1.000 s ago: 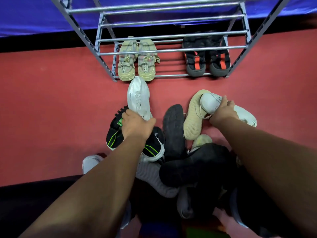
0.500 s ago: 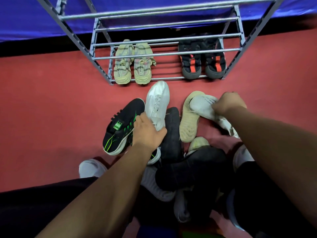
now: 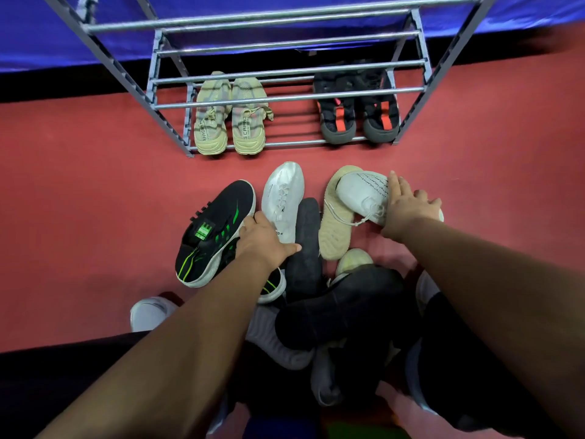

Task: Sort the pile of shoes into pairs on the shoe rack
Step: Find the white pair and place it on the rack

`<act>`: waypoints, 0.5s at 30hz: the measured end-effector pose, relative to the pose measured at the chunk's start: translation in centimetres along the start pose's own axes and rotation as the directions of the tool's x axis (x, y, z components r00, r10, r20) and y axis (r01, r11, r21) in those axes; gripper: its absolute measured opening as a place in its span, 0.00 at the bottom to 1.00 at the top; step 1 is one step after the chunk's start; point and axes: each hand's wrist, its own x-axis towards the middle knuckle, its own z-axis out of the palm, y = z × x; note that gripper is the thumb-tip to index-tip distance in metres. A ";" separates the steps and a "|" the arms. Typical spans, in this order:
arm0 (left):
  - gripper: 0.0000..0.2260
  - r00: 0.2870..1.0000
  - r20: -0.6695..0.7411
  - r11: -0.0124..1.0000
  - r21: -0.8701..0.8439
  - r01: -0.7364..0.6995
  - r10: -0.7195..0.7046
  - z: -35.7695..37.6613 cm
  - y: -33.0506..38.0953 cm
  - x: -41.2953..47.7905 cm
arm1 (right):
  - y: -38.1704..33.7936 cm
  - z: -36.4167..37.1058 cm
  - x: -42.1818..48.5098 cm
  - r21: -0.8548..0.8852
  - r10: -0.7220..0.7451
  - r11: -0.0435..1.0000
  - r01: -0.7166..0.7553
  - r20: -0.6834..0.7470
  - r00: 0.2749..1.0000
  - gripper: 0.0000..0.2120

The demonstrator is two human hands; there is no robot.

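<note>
Left hand (image 3: 266,240) sits over the heel of a white sneaker (image 3: 283,191), thumb out straight and fingers hidden, so I cannot tell whether it grips. That sneaker lies toe toward the shoe rack (image 3: 285,98), just in front of it, with a black-and-green sneaker (image 3: 218,223) beside it. Right hand (image 3: 408,205) lies flat with fingers spread on a white lettered shoe (image 3: 361,193), which rests on an upturned beige shoe (image 3: 334,229) before the rack's right half. On the rack's bottom shelf stand a beige pair (image 3: 229,122) and a black-and-orange pair (image 3: 357,118). Farther from the rack, dark shoes (image 3: 342,299) lie heaped.
</note>
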 end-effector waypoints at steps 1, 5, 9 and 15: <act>0.47 1.000 0.009 1.000 -0.003 0.002 -0.002 0.0 0.0 0.1 | -0.1 0.3 -0.1 -0.011 0.005 1.000 -0.006 -0.025 1.000 0.57; 0.48 0.999 0.029 1.000 -0.018 0.012 -0.012 -0.2 -0.1 0.4 | -0.6 1.4 0.0 -0.073 0.022 0.997 -0.033 -0.149 0.989 0.47; 0.49 0.999 0.039 0.999 -0.036 0.024 -0.022 -0.3 -0.1 0.5 | -0.6 1.2 0.9 -0.039 0.008 0.999 -0.016 -0.198 0.980 0.43; 0.40 0.981 0.179 0.961 -0.277 -0.020 0.072 -1.7 -1.4 0.8 | -1.0 -2.2 0.6 0.299 -0.010 0.952 0.065 -0.182 0.983 0.40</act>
